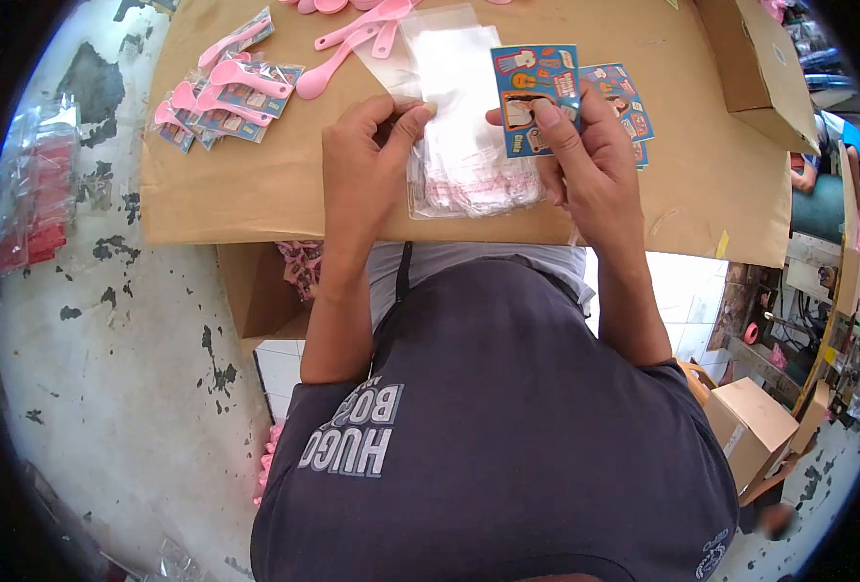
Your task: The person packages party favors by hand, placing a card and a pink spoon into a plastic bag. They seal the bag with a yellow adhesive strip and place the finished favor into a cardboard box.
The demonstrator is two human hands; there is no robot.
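A printed blue card (535, 87) is pinched between the thumb and fingers of my right hand (590, 160), over the right edge of a stack of clear plastic bags (469, 145). The thumb and index finger of my left hand (376, 145) press together at the stack's left edge, on a clear bag. More printed cards (624, 97) lie on the cardboard-covered table just behind my right hand. Loose pink spoons (338, 68) rest beyond my left hand. Farther left are bagged pink spoons with cards (231, 97).
Brown cardboard (711, 184) covers the table. An open cardboard box (760, 73) stands at its right rear. Below the left front edge, another box (260, 291) holds pink items. Part of another person (837, 145) shows at the far right.
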